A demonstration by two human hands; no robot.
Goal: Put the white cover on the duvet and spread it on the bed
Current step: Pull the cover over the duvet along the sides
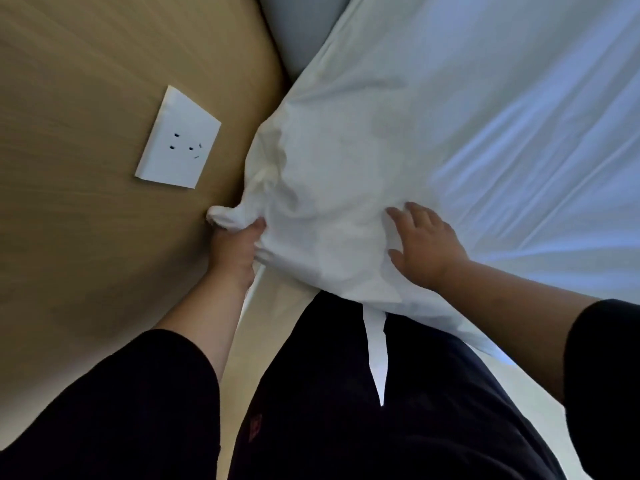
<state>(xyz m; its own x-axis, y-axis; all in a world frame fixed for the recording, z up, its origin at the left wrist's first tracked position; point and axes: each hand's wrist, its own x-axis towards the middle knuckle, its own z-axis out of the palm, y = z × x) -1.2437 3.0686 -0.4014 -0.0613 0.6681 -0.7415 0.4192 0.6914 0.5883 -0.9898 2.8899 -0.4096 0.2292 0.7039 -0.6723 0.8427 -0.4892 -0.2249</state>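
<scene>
Head view, one white cover on the bed, left hand pinching its bunched corner, right hand fingers spread flat on it, one wall socket far left.

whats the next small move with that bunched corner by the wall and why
Probably tug the corner outward with the left hand, which grips a twisted bunch of the white cover, while the flat right hand steadies it; the fabric there looks crumpled, so pulling should seat the corner.
</scene>
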